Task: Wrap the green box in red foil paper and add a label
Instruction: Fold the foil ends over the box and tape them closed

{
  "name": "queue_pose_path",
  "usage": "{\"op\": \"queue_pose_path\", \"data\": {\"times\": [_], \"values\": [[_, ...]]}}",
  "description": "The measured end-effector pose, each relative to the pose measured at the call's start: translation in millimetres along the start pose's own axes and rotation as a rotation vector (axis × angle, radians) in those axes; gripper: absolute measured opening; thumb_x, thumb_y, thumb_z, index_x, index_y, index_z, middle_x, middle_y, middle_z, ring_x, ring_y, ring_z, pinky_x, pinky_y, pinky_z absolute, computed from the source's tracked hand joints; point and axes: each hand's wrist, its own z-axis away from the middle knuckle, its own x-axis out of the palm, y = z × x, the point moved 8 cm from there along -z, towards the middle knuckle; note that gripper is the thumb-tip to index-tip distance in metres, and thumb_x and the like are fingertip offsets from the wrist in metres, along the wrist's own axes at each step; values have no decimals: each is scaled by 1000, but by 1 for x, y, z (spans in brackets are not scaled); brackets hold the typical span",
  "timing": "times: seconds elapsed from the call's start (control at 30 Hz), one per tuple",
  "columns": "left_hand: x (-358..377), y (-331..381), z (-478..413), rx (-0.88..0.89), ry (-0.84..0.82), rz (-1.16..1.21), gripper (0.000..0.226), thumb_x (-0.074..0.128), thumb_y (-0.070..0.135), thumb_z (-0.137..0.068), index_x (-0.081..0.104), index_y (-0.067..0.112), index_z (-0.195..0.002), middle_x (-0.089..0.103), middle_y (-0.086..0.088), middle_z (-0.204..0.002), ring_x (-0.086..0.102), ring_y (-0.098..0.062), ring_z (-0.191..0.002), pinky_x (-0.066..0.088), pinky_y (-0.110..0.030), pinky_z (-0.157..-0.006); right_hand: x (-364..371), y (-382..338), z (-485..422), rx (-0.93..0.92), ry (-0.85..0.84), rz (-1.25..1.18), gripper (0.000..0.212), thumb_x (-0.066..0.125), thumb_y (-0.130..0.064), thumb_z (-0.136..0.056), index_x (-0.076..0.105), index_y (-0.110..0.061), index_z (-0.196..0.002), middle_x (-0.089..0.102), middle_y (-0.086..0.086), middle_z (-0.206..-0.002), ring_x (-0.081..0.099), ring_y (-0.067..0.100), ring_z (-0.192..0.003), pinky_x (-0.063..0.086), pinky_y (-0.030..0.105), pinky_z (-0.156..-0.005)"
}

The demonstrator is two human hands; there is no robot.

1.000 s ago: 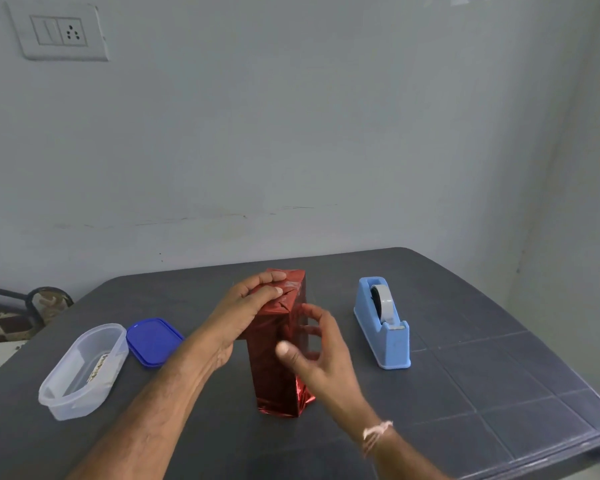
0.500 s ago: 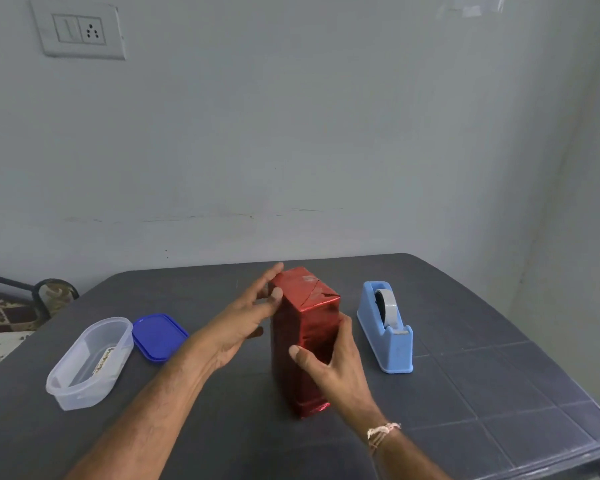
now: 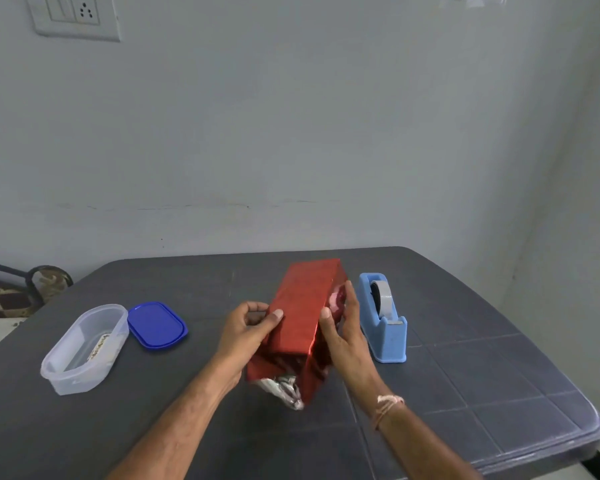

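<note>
One clear tub point(image 3: 84, 348): stood far left on the table point(image 3: 465, 393), uncovered; held a small printed strip, possibly the label, too small to tell.
Blue lid point(image 3: 156, 325): lay flat just beside the tub, on its right.
Left hand point(image 3: 246, 327): gripped the box's left side, thumb laid on the top face, fingers curled in against the edge.
Wrapped box point(image 3: 302, 313): lay tipped over between the two hands near the table's middle, far end raised; covered in red foil on every face in view, with no green showing.
Loose foil point(image 3: 281, 386): hung crumpled at the box's near end, silver underside out; neither folded flat nor taped.
Far end: hidden behind the top face; could not be judged.
Right hand point(image 3: 343, 327): gripped the right side, fingers laid almost straight along that face, thumb hooked over the top edge.
Tape dispenser point(image 3: 383, 320): stood just right of the right hand, roll loaded, apart from both hands.
Done, by judgement: long faces wrapped.
Left, by judgement: near end to be folded and taped, then the label stuck on; none seen on the foil.
</note>
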Motion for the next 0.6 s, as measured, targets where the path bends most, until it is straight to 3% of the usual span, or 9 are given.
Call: {"op": "queue_pose_path", "data": {"times": [0.1,0.17,0.2,0.27,0.3,0.4,0.47,0.6], "values": [[-4,2,5,-76,-24,21,28,77,28,-90,72,7,-109,77,-9,-96,68,-11,-73,51,-17,-57,2,12,-14,137,-63,-18,69,54,-88,-80,35,-68,-143,33,-12,-164,37,15,-149,36,51,-121],[-4,3,11,-114,-76,47,33,70,41,-93,77,12,-106,79,-12,-99,71,-14,-75,54,-22,-59,1,18,-15,276,-84,-56,74,51,-92,-76,46,-60,-143,32,-7,-165,37,22,-150,39,54,-118],[-6,4,13,-126,-105,56,40,65,50,-93,78,15,-105,80,-10,-99,73,-17,-78,55,-26,-64,-1,14,-13,315,-82,-90,70,48,-88,-82,57,-50,-139,44,-6,-158,47,23,-143,46,51,-113],[-8,8,13,-127,-166,121,52,55,59,-92,77,16,-109,80,-9,-99,74,-21,-82,57,-35,-73,-6,4,-6,377,-74,-158,59,38,-74,-97,79,-31,-101,77,-4,-113,69,21,-107,58,38,-91],[-9,12,12,-121,-187,171,53,52,58,-94,76,15,-112,79,-9,-101,74,-21,-85,58,-36,-76,-8,4,-5,408,-83,-210,64,33,-68,-101,80,-26,-89,80,-1,-97,72,22,-97,59,39,-88],[-9,21,9,-92,-264,313,44,49,43,-101,73,11,-120,78,-8,-105,72,-16,-88,60,-33,-80,-9,5,-3,447,-123,-412,71,27,-67,-101,77,-18,-112,77,14,-114,72,34,-111,56,51,-97],[-6,24,10,-55,-350,346,37,55,28,-97,70,8,-124,76,-9,-110,73,-14,-92,61,-28,-81,-7,5,-4,451,-136,-509,75,26,-68,-100,71,-13,-124,74,18,-121,70,36,-115,55,52,-97],[-5,21,13,-18,-544,401,49,59,2,-93,58,7,-142,67,-13,-132,67,-19,-114,57,-30,-98,-5,-3,-2,463,-164,-628,77,22,-65,-102,63,-9,-133,71,20,-125,71,35,-112,59,49,-92]]}}
